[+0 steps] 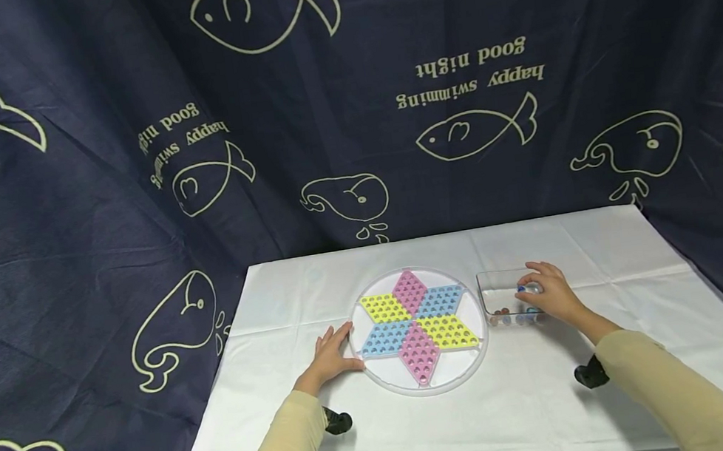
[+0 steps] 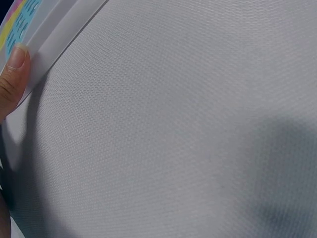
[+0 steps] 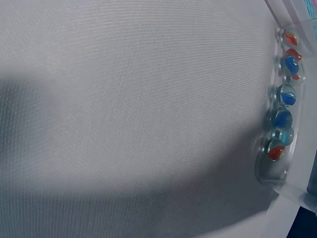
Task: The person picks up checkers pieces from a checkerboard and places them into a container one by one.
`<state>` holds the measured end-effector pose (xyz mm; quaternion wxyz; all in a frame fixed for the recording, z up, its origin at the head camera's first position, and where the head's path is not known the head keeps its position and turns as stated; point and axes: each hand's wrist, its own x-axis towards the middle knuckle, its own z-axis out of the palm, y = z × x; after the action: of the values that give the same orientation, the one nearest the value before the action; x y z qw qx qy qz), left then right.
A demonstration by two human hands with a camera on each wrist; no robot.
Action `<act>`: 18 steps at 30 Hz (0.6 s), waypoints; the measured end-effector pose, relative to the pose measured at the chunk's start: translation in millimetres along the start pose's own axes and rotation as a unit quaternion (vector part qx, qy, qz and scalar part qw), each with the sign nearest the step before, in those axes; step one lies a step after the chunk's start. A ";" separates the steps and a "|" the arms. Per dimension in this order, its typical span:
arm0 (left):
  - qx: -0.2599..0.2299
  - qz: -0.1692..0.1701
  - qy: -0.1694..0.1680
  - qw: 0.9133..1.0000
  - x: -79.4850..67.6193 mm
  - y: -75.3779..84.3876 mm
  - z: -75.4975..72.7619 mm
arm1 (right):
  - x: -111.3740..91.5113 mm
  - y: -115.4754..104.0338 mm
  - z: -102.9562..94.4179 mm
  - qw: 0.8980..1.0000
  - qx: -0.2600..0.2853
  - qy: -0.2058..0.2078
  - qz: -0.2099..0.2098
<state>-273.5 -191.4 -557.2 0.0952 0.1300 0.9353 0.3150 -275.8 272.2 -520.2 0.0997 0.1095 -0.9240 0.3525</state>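
A round white Chinese checkers board (image 1: 386,380) with a pink, yellow and blue star lies on the table. My left hand (image 1: 329,355) rests at its left rim with fingers spread, and in the left wrist view the thumb (image 2: 17,59) touches the board's edge. To the board's right stands a clear plastic box (image 1: 498,280) with several glass marbles (image 3: 283,119), blue and red inside, gathered along its near side. Above the box, my right hand (image 1: 553,293) pinches a blue marble (image 1: 521,288) between thumb and fingertips; the right wrist view does not show these fingers.
A white cloth (image 1: 465,429) covers the table. Behind it and at the left hangs a dark blue curtain (image 1: 388,103) with fish and whale drawings. Small black devices (image 1: 338,421) are worn at both wrists.
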 end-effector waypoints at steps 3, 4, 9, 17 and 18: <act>-0.002 0.000 0.000 1.000 -0.2 0.2 -0.2 | -0.6 2.1 0.5 1.000 -0.003 -0.002 0.000; -0.002 0.001 0.000 1.000 -0.3 0.4 -0.3 | -0.7 2.9 0.7 1.000 -0.004 -0.003 0.001; 0.000 0.003 0.000 1.000 -0.9 1.2 -1.2 | -1.8 5.1 0.8 1.000 -0.004 -0.006 0.005; 0.002 -0.003 -0.003 1.000 -2.1 2.2 -3.2 | -2.7 2.1 -0.6 1.000 -0.009 -0.003 0.004; 0.002 -0.004 -0.005 1.000 -2.2 2.6 -3.6 | -2.6 2.0 -0.7 1.000 -0.010 -0.002 0.005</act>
<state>-271.9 -192.1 -552.6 0.1005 0.1282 0.9360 0.3121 -273.7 274.5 -521.6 0.0967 0.1049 -0.9281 0.3439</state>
